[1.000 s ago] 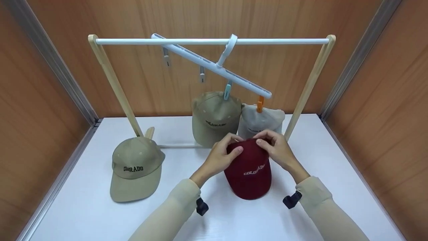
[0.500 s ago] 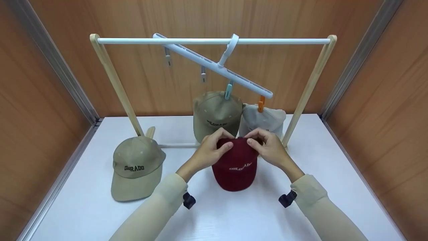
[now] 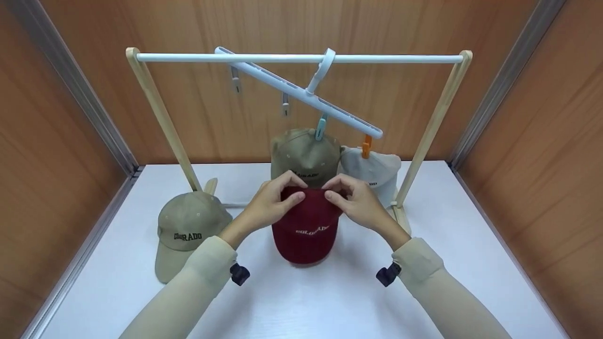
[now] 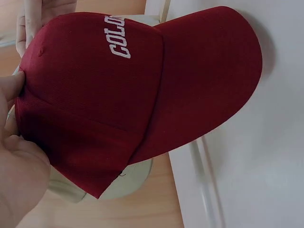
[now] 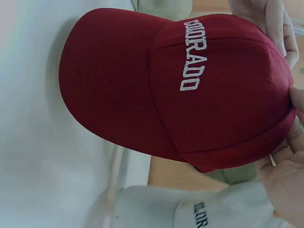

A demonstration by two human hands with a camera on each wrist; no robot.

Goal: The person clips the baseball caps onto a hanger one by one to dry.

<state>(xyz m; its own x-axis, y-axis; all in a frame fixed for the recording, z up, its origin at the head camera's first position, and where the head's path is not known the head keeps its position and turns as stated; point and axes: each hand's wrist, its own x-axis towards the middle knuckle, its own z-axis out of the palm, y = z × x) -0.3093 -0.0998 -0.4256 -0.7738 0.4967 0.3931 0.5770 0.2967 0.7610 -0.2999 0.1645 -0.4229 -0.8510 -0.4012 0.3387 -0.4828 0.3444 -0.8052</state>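
Observation:
A dark red cap (image 3: 306,235) with white lettering hangs brim down between both hands, in front of the rack. My left hand (image 3: 271,200) pinches the left side of its crown top, thumb in front and fingers behind. On the right side of the crown, my right hand (image 3: 358,202) pinches it the same way. In the left wrist view the red cap (image 4: 95,71) shows its crown and brim, the left hand (image 4: 19,166) at its top edge. The right wrist view has the cap (image 5: 218,95) with the right hand (image 5: 285,166) gripping the crown.
A white hanger (image 3: 282,87) hangs aslant from the rack's bar (image 3: 400,59). Its blue clip (image 3: 321,129) holds an olive cap (image 3: 301,150); its orange clip (image 3: 366,147) holds a pale grey cap (image 3: 384,169). Two grey clips hang at its left. Another olive cap (image 3: 188,221) lies on the white table (image 3: 452,282).
Both hands have carried the red cap to the left and slightly up in the head view. It now covers part of the hanging olive cap, and the left sleeve overlaps the olive cap on the table.

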